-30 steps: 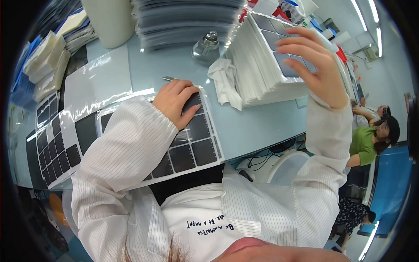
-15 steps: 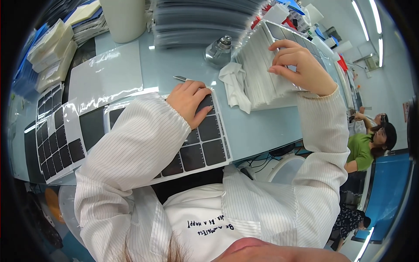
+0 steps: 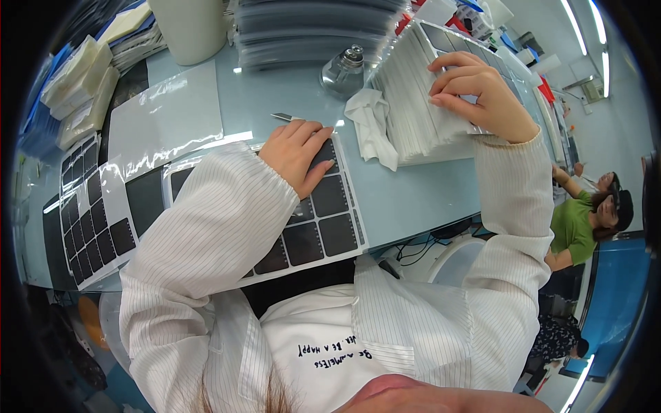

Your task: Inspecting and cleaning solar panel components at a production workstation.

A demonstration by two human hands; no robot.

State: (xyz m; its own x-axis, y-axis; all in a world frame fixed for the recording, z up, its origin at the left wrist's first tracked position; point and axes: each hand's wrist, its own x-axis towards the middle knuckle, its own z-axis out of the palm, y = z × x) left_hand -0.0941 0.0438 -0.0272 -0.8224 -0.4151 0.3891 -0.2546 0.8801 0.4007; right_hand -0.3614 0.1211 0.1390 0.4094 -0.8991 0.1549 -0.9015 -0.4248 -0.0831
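Observation:
My left hand (image 3: 296, 153) lies with fingers spread and thumb apart on a white-edged sheet of black squares (image 3: 339, 235). Just beyond its fingertips a small knife blade (image 3: 282, 116) shows; the rest of the knife is hidden by the hand. My right hand (image 3: 485, 93) is at a tall stack of white sheets (image 3: 413, 110), its fingers loosely curled over the near left edge of the top sheet (image 3: 460, 43). That sheet also bears dark squares. A gap shows between thumb and fingers, with nothing visible in them. A crumpled white cloth (image 3: 372, 125) lies beside the stack.
A glass bottle with a metal cap (image 3: 344, 71) stands near the cloth. Behind it rises a pile of clear plastic sheets (image 3: 317, 31). A white cylinder (image 3: 187, 31), a clear film sheet (image 3: 165, 110) and more black-square sheets (image 3: 96, 213) are left. Other people (image 3: 575, 224) are far right.
The view has shifted slightly. My right hand has moved a little to the right along the stack's top; my left hand stays on the black-square sheet.

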